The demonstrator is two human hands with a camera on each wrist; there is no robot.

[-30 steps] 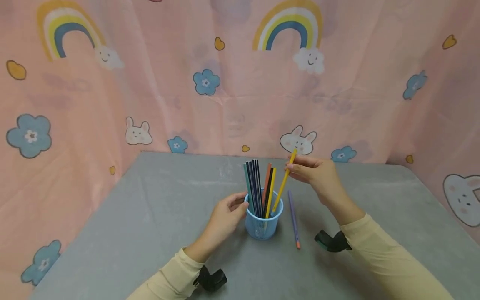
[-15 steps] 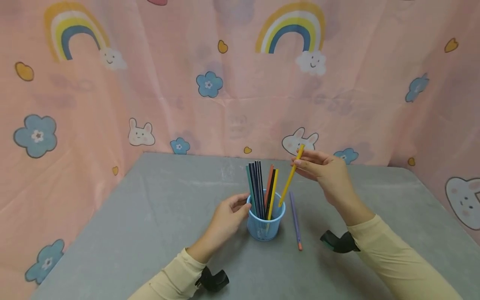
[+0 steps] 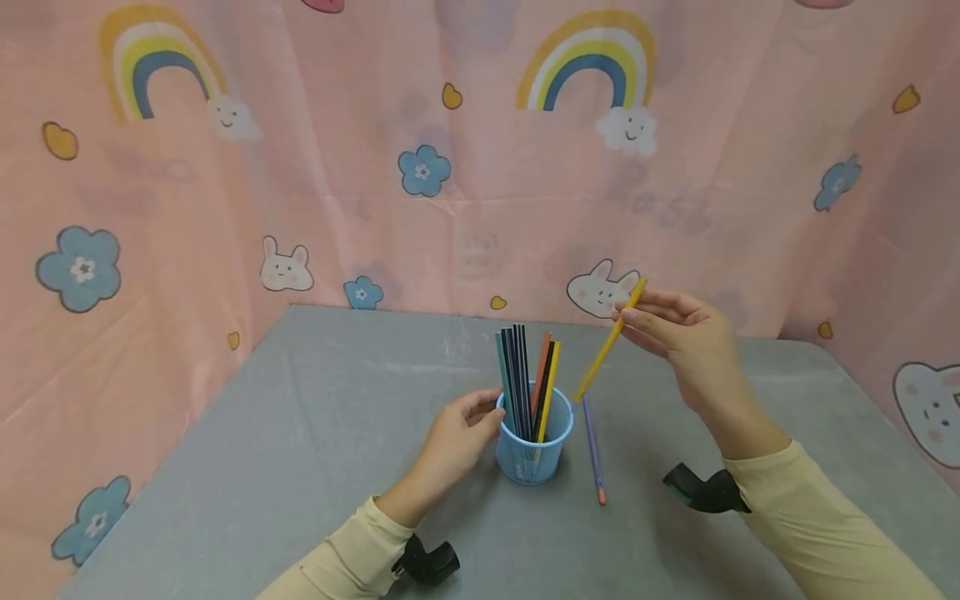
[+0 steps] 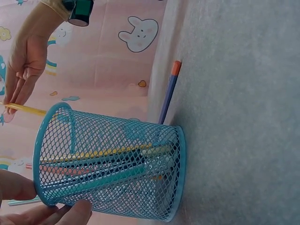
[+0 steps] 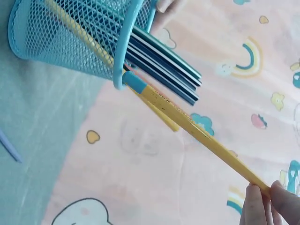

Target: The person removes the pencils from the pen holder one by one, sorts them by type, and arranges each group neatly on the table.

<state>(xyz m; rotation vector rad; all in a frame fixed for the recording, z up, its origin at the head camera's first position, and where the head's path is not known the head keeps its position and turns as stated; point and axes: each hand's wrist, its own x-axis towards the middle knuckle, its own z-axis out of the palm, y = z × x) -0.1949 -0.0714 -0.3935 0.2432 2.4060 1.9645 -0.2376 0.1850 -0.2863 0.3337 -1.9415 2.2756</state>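
Note:
My left hand [image 3: 457, 437] grips the light blue mesh pencil cup [image 3: 528, 462] by its left side near the rim. The cup stands upright and holds several dark pencils [image 3: 515, 367], plus teal, orange, black and yellow ones. Between the thumb and fingers of my right hand [image 3: 693, 346] a yellow pencil [image 3: 609, 343] is pinched near its upper end. It slants down to the left, its blue-banded lower end [image 5: 136, 82] close to the cup's rim. On the table right of the cup lies a purple pencil [image 3: 595, 454] with an orange end, seen also in the left wrist view.
A grey tabletop [image 3: 322, 450] carries the cup and the loose pencil. Behind and beside it hangs a pink curtain [image 3: 480, 167] printed with rainbows, rabbits and flowers. A black device [image 3: 427, 560] is worn at each wrist.
My right hand has moved right and slightly up, drawing the yellow pencil's lower end out of the cup. The left hand stays on the cup; the whole view has shifted slightly.

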